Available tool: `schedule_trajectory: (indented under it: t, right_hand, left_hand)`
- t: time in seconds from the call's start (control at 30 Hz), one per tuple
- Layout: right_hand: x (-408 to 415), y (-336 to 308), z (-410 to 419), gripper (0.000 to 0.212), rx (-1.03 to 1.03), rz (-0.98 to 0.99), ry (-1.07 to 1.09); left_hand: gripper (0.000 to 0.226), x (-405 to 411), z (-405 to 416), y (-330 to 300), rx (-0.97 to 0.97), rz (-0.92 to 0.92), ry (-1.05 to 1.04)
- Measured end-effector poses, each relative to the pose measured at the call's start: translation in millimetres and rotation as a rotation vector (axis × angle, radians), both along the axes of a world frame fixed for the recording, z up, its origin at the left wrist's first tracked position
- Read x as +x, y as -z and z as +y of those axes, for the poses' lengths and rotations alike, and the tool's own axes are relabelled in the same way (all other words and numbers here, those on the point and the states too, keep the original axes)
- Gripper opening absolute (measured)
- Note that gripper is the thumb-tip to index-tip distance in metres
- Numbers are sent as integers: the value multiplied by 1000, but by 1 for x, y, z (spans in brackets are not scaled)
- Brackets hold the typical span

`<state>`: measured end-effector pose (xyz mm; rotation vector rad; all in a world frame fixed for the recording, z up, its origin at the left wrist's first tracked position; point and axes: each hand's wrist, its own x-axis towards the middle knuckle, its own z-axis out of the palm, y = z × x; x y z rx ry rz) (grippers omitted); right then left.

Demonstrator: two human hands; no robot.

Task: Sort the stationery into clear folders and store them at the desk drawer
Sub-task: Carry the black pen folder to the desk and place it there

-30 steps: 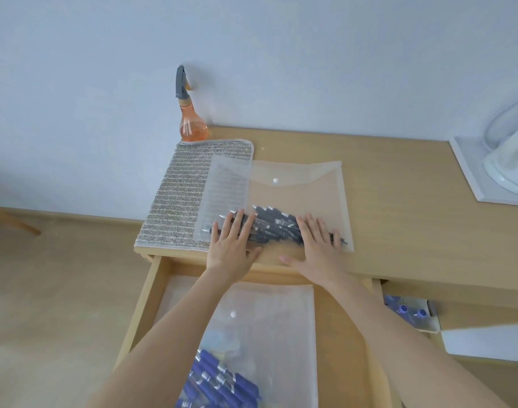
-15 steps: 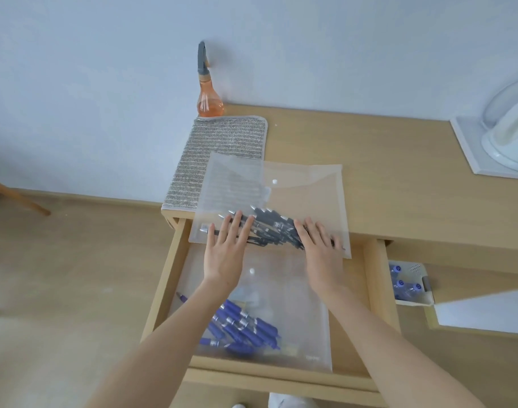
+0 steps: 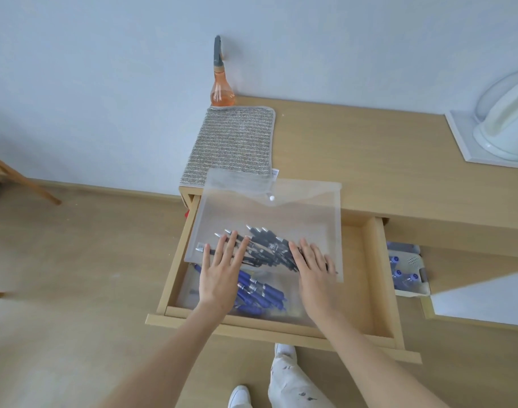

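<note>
Two flat hands carry the step in the head view: the left hand (image 3: 221, 275) and the right hand (image 3: 316, 270) lie with straight, spread fingers pressed on the clear folder (image 3: 269, 219) of black pens (image 3: 263, 248), gripping nothing. The folder's near edge hangs over the open drawer (image 3: 369, 278), while its snap flap end rests on the bench (image 3: 369, 160) front edge, overlapping the grey cloth (image 3: 237, 142). Inside the drawer, beneath the hands, a second folder holding blue pens (image 3: 260, 290) already lies stored. The step looks like sliding the black-pen folder off the bench into the drawer. Next it probably needs drawing nearer and lowering flat onto the blue-pen folder, though how far it tilts is hard to judge. Against a second ago, the folder has slid from fully on the bench to overhanging the drawer, which now shows pulled out much further.
</note>
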<state>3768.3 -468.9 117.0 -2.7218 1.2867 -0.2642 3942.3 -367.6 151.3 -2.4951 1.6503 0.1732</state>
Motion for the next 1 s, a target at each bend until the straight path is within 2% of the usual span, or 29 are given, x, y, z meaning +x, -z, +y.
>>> schedule_trajectory:
  t: [0.23, 0.7, 0.9, 1.0]
  right_hand:
    - [-6, 6, 16, 113, 42, 48, -63]
    - [-16, 4, 30, 91, 175, 116, -151]
    - [-30, 7, 35, 82, 187, 111, -165]
    - [-33, 7, 35, 70, 214, 112, -162]
  left_hand:
    - [100, 0, 21, 3, 73, -5, -6]
    - [85, 1, 46, 14, 104, 50, 30]
    - [71, 0, 52, 17, 133, 167, 70]
    - [68, 4, 52, 19, 135, 205, 80]
